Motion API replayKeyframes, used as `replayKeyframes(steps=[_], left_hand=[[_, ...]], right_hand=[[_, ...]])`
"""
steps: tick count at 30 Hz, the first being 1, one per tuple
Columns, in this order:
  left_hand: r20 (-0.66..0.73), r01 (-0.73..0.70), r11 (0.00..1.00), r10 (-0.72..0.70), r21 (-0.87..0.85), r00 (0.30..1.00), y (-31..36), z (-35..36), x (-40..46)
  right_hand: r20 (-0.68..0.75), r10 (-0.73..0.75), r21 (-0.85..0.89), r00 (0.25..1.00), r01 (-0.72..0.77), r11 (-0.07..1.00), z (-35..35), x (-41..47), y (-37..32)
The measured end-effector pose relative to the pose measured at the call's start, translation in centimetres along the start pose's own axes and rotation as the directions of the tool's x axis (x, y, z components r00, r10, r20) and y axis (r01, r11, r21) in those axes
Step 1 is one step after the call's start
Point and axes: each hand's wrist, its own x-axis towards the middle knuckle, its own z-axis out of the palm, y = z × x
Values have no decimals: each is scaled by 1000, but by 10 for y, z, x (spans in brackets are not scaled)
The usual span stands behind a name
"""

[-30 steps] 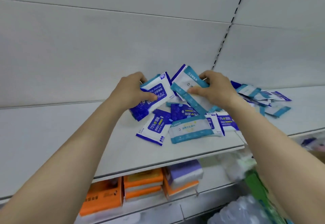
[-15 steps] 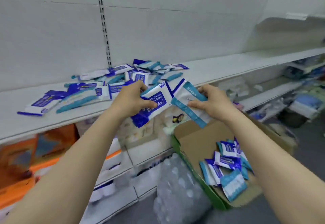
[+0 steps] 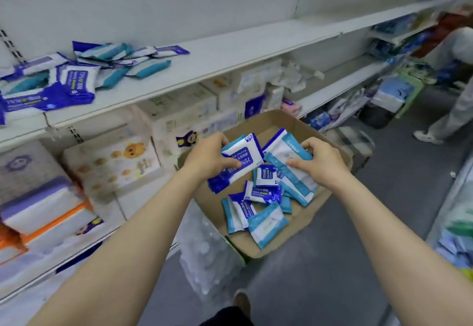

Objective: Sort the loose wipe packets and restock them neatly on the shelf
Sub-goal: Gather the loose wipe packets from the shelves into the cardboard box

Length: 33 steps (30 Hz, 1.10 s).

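Head view: both my hands hold packets above the box.
Shelf pile [image 3: 76, 74] lies jumbled; my left hand [image 3: 208, 158] grips 1 dark-blue packet [image 3: 236, 163], right hand [image 3: 320, 163] pinches 1 teal packet [image 3: 289, 156] over the cardboard box [image 3: 330, 146]. Sorting looks barely begun.

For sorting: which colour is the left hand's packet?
Dark blue and white packet, head view.

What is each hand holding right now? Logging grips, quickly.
Left hand: closed on a dark-blue-and-white plastic wipe packet.
Right hand: closed on a teal-and-white plastic wipe packet.
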Motion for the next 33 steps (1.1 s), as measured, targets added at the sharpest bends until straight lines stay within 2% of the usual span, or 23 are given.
replayKeyframes(steps=[5, 11, 16, 21, 25, 30, 33], left_hand=[[47, 55, 998, -54, -22, 997, 9, 50, 60], [127, 171, 985, -171, 9, 977, 2, 99, 110], [156, 350, 936, -350, 24, 924, -29, 129, 114], [159, 586, 810, -578, -8, 801, -66, 157, 95], [32, 746, 664, -745, -48, 666, -72, 182, 63], [-13, 851, 485, -870, -201, 492, -71, 216, 35], [-39, 876, 421, -905, -235, 424, -70, 232, 26]], right_hand=[[18, 48, -95, 999, -46, 994, -8, 57, 42], [189, 68, -203, 980, -28, 979, 7, 123, 76], [369, 60, -211, 927, 20, 977, 52, 157, 97], [577, 6, -232, 817, 157, 960, 108, 182, 103], [716, -48, -225, 696, 295, 929, 148, 192, 104], [803, -96, -179, 589, 391, 903, 179, 189, 110], [844, -103, -168, 526, 441, 882, 191, 185, 115]])
